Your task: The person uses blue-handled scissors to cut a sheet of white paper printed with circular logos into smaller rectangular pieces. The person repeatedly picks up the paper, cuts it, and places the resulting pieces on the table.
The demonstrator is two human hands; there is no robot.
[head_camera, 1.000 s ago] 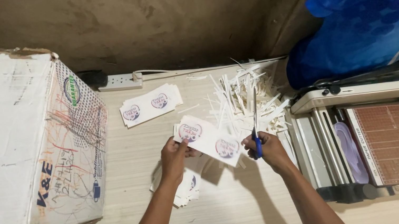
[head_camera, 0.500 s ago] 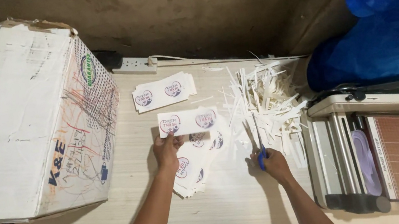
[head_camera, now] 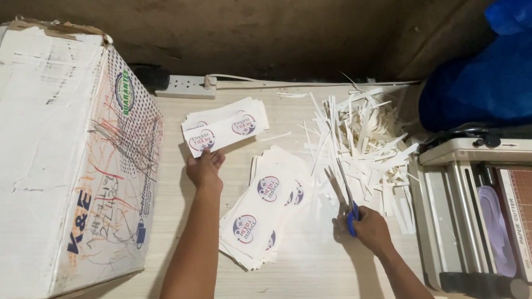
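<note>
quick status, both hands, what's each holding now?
Left hand: fingers pinching a printed sticker sheet on the far stack.
Right hand: closed on blue-handled scissors.

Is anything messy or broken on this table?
Yes. A heap of thin white paper strips lies scattered between the sticker sheets and the paper cutter. The big white cardboard box looks battered: torn top edge and scribbles on its side.

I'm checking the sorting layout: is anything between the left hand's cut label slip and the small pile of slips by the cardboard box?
Nothing visible is. The left hand holds the label slip right on top of the small pile, touching it. The uncut sheets and paper trimmings lie off to the side.
</note>
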